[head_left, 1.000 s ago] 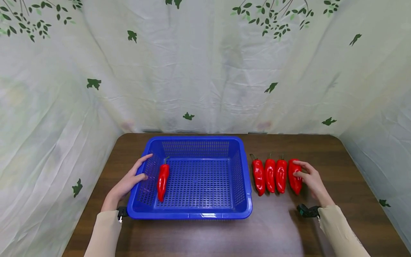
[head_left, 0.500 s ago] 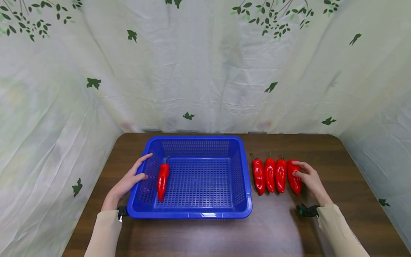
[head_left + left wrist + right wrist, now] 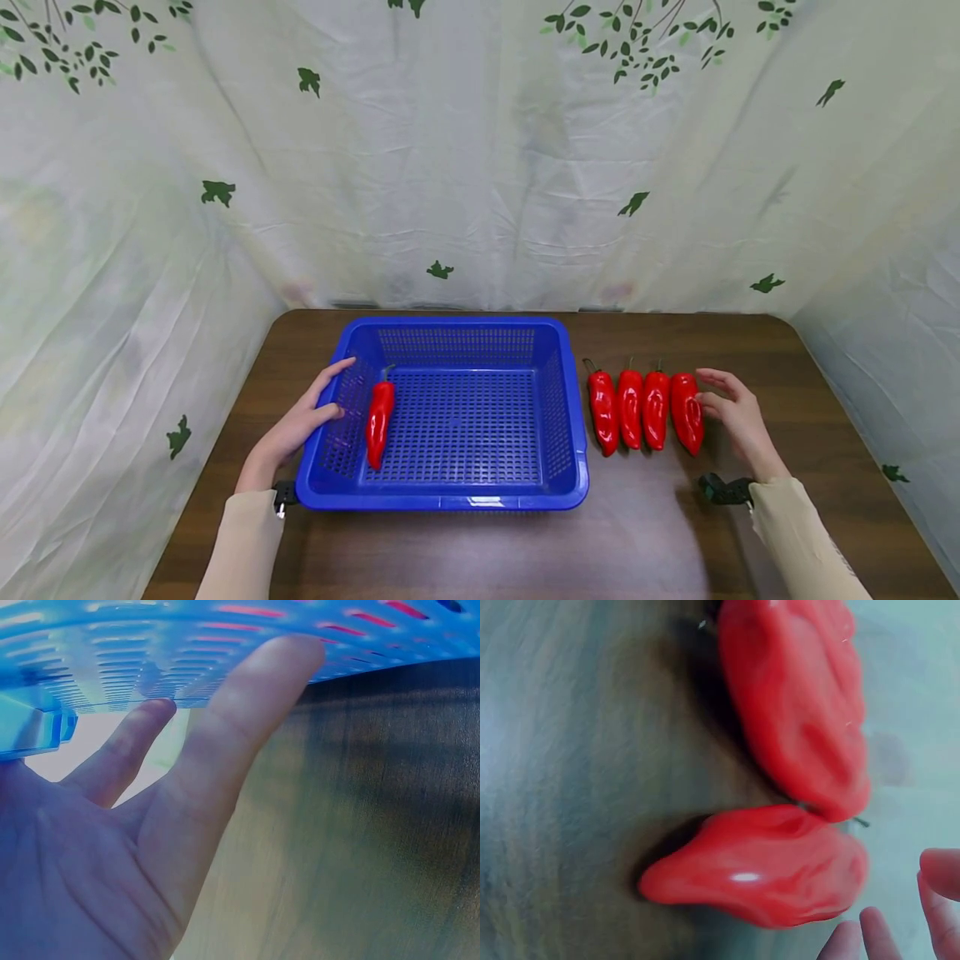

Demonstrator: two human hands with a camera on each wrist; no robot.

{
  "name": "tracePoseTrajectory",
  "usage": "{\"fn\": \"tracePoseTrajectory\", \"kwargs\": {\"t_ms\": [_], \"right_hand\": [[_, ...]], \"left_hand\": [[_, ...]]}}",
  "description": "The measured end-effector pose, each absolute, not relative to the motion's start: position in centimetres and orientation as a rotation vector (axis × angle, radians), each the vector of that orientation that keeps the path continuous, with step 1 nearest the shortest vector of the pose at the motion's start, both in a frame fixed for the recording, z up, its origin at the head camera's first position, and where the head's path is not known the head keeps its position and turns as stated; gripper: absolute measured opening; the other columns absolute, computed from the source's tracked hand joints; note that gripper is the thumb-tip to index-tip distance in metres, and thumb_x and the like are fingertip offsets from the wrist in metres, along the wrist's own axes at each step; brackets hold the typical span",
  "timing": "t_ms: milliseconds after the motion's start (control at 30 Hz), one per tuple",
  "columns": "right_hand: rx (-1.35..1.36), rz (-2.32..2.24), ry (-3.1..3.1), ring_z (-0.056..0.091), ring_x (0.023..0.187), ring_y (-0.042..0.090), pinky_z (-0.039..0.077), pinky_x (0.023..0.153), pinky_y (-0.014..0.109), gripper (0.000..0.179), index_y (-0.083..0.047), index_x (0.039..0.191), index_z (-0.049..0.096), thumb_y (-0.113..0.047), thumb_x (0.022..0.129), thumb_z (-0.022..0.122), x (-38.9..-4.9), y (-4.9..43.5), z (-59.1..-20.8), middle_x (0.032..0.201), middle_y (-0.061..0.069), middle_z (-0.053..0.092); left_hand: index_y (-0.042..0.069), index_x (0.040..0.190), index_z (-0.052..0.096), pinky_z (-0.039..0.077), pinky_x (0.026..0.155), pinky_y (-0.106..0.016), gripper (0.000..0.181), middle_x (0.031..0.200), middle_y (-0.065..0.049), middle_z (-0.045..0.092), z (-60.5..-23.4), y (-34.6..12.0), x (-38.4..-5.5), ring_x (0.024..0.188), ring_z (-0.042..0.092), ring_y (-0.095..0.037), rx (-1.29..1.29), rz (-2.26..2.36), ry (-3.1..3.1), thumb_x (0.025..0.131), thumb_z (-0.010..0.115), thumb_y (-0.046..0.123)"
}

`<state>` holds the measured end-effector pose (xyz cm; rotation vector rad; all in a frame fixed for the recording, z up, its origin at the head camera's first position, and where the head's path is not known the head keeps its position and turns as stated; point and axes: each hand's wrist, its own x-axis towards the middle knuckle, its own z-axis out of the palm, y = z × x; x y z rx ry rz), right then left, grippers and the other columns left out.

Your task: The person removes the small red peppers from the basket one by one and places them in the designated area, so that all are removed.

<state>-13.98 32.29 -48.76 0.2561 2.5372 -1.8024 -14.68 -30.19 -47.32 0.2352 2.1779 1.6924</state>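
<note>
A blue mesh basket [image 3: 457, 503] stands on the table with one red pepper [image 3: 379, 425] lying in it at the left. My left hand [image 3: 296, 427] holds the basket's left rim: thumb and a finger reach over it, while other fingers [image 3: 285, 667] touch the outer wall below in the left wrist view. Right of the basket, several glossy red peppers lie in a row. Beside the rightmost pepper [image 3: 686, 414], my right hand [image 3: 738, 417] has relaxed, parted fingers and holds nothing. Its fingertips [image 3: 877, 934] are apart from that pepper [image 3: 757, 866] in the right wrist view.
Three other peppers lie side by side near the basket's right wall, including one pepper [image 3: 603, 412] closest to it. The brown wooden table [image 3: 480, 558] reaches a pale curtain [image 3: 480, 167] printed with leaves. Dark cameras are strapped to both wrists.
My right hand has let go of the rightmost pepper and drawn slightly right. That pepper has shifted a little left and straightened. The left hand and basket stay put.
</note>
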Motion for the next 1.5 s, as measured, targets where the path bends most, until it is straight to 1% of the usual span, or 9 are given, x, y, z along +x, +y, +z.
{"fn": "tracePoseTrajectory", "kwargs": {"t_ms": [167, 300, 400, 500, 633, 800, 967, 1200, 1500], "right_hand": [[0.226, -1.800, 2.552, 0.051, 0.094, -0.003, 0.049, 0.082, 0.019, 0.045, 0.005, 0.139, 0.037, -0.012, 0.099, 0.046, -14.0, 31.9, -47.9, 0.139, 0.023, 0.038], [0.171, -1.864, 2.530, 0.054, 0.096, 0.001, 0.049, 0.081, 0.018, 0.042, 0.006, 0.137, 0.040, -0.011, 0.099, 0.047, -14.2, 31.0, -47.0, 0.125, 0.001, 0.051], [0.129, -1.891, 2.506, 0.056, 0.097, 0.004, 0.049, 0.081, 0.018, 0.041, 0.004, 0.136, 0.042, -0.012, 0.099, 0.048, -14.2, 30.0, -46.2, 0.118, -0.009, 0.051], [0.087, -1.918, 2.457, 0.056, 0.099, 0.008, 0.049, 0.081, 0.018, 0.041, 0.004, 0.136, 0.041, -0.012, 0.099, 0.046, -14.3, 28.9, -45.4, 0.125, 0.003, 0.050], [0.040, -1.924, 2.394, 0.055, 0.101, 0.010, 0.048, 0.084, 0.020, 0.042, 0.003, 0.139, 0.038, -0.013, 0.101, 0.043, -14.4, 27.5, -44.5, 0.137, 0.021, 0.039], [0.009, -1.920, 2.320, 0.055, 0.106, 0.016, 0.048, 0.086, 0.023, 0.042, 0.000, 0.140, 0.038, -0.014, 0.101, 0.043, -14.5, 25.6, -43.7, 0.139, 0.022, 0.039], [-0.052, -1.936, 2.251, 0.058, 0.104, 0.018, 0.049, 0.088, 0.028, 0.041, 0.002, 0.138, 0.040, -0.013, 0.100, 0.043, -14.6, 23.8, -43.3, 0.135, 0.024, 0.044], [-0.138, -1.960, 2.176, 0.062, 0.099, 0.020, 0.050, 0.087, 0.030, 0.034, -0.002, 0.131, 0.049, -0.014, 0.100, 0.045, -14.9, 21.9, -42.3, 0.124, 0.014, 0.057], [-0.223, -1.979, 2.092, 0.062, 0.102, 0.030, 0.050, 0.088, 0.038, 0.038, 0.007, 0.133, 0.044, -0.011, 0.100, 0.044, -15.5, 19.2, -41.3, 0.129, 0.030, 0.049]], "left_hand": [[0.025, 0.153, 0.016, 0.048, 0.084, -0.057, 0.070, 0.155, -0.022, 0.001, -47.3, -30.2, -14.7, 0.130, 0.022, -0.055, 0.234, 1.694, 2.178, 0.093, 0.042, 0.001], [0.026, 0.153, 0.015, 0.048, 0.084, -0.057, 0.070, 0.155, -0.022, 0.001, -47.3, -30.2, -14.7, 0.130, 0.023, -0.055, 0.239, 1.690, 2.183, 0.093, 0.042, 0.002], [0.026, 0.153, 0.016, 0.048, 0.085, -0.057, 0.070, 0.155, -0.022, 0.001, -47.3, -30.2, -14.6, 0.130, 0.024, -0.055, 0.239, 1.690, 2.182, 0.093, 0.043, 0.002], [0.026, 0.153, 0.015, 0.047, 0.085, -0.058, 0.070, 0.155, -0.022, 0.001, -47.3, -30.2, -14.6, 0.130, 0.022, -0.055, 0.238, 1.689, 2.180, 0.094, 0.043, 0.002], [0.027, 0.153, 0.015, 0.046, 0.086, -0.060, 0.070, 0.155, -0.021, 0.000, -47.3, -30.2, -14.6, 0.131, 0.021, -0.056, 0.236, 1.684, 2.185, 0.094, 0.044, 0.003], [0.026, 0.153, 0.015, 0.046, 0.085, -0.059, 0.070, 0.155, -0.021, 0.000, -47.3, -30.2, -14.6, 0.131, 0.021, -0.056, 0.235, 1.686, 2.184, 0.094, 0.044, 0.002], [0.027, 0.153, 0.015, 0.046, 0.086, -0.059, 0.070, 0.155, -0.021, 0.001, -47.2, -30.2, -14.6, 0.131, 0.021, -0.055, 0.237, 1.685, 2.184, 0.094, 0.044, 0.003], [0.026, 0.153, 0.016, 0.047, 0.086, -0.058, 0.069, 0.155, -0.022, 0.002, -47.3, -30.2, -14.7, 0.130, 0.023, -0.055, 0.241, 1.687, 2.181, 0.094, 0.043, 0.003], [0.027, 0.153, 0.016, 0.048, 0.085, -0.057, 0.069, 0.155, -0.023, 0.002, -47.3, -30.3, -14.7, 0.129, 0.025, -0.055, 0.235, 1.676, 2.190, 0.094, 0.043, 0.003]]}}
